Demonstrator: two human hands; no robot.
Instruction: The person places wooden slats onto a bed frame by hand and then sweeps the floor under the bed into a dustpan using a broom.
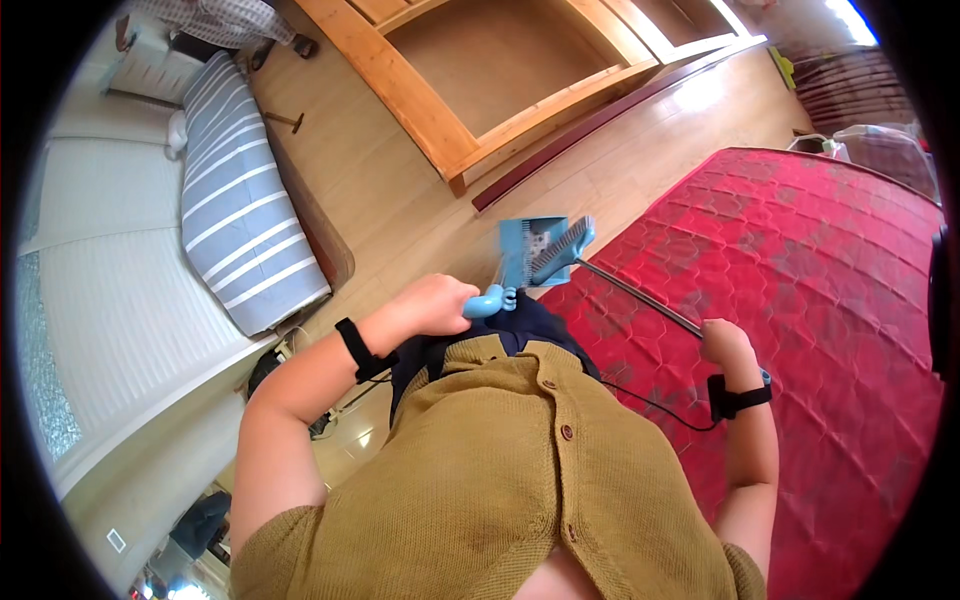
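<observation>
The red-covered bed (800, 300) fills most of my right side. Ahead, a wooden frame (403, 90) juts toward the person; a striped cushion (240, 210) hems in the left. A dark red board (600, 124) lies along the floor by the frame (an edge I'd mind from this remote seat). Near the bed's edge, the broom (582, 240) has its shaft wrapped by the fingers of the right hand (728, 342), its head over the blue dustpan (513, 250); whether they touch, I can't tell. The left hand (440, 303) grips the dustpan's curved handle, fingers curled.
</observation>
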